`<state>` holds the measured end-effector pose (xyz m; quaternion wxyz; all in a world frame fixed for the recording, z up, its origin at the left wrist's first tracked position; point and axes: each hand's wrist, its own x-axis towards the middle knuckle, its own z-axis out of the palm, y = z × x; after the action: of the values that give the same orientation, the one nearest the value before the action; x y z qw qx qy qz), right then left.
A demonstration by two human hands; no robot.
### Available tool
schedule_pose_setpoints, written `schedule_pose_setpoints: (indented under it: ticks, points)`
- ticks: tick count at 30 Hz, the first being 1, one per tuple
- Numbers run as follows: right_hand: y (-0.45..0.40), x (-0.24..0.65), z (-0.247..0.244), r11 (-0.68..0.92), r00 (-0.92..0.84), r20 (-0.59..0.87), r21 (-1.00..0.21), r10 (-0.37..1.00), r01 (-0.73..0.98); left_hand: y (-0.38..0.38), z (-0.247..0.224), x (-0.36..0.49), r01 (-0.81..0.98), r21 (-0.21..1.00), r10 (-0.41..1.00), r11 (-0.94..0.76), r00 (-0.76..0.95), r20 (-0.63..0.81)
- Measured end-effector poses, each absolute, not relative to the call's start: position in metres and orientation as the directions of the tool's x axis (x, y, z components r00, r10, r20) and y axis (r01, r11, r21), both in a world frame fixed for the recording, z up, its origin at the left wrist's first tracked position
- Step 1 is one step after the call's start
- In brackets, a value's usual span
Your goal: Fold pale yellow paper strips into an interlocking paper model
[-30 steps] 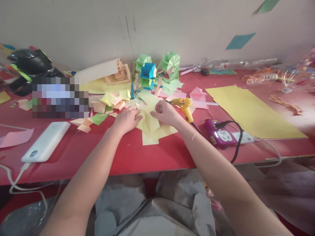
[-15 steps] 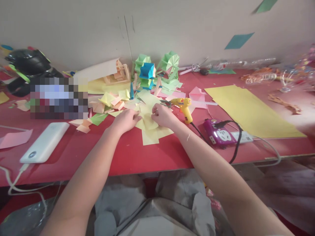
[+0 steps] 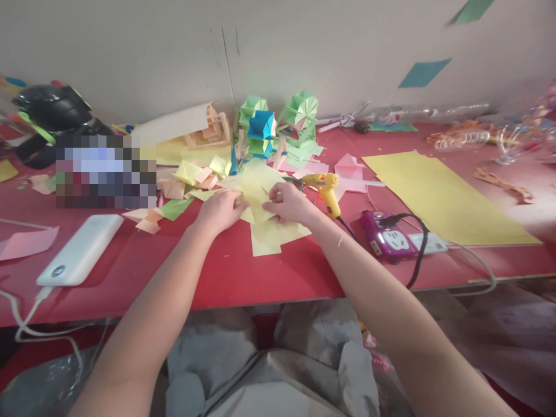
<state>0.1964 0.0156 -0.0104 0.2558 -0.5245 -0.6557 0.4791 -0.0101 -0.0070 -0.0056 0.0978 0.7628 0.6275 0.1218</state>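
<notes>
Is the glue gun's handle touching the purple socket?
Apart. The head view shows bare red table between the handle and the purple socket.

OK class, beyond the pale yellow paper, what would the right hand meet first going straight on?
Most likely the left hand, facing the right hand across the pale yellow paper, though depth is unclear.

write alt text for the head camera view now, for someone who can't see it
Two bare hands, left and right, work at pale yellow paper on a red table. Folded paper shapes stand behind; a yellow glue gun and purple power strip lie to the right.
</notes>
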Motion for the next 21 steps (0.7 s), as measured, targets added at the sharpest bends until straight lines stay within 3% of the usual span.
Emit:
schedule_pose_setpoints:
  ticks: [5, 11, 21]
  points:
    - [0.015, 0.195, -0.012, 0.029, -0.304, -0.160, -0.844, 0.939, 0.535, -0.004, -0.004, -0.017, 0.894, 0.356, 0.955, -0.273, 0.296, -0.012]
    - [0.011, 0.199, -0.005, 0.058, -0.336, -0.212, -0.766, 0.918, 0.641, -0.003, -0.003, -0.015, 0.886, 0.415, 0.968, -0.206, 0.248, -0.048]
    - [0.011, 0.204, 0.001, 0.025, -0.402, -0.216, -0.856, 0.890, 0.517, -0.007, -0.001, -0.014, 0.882, 0.412, 0.967, -0.228, 0.256, -0.013]
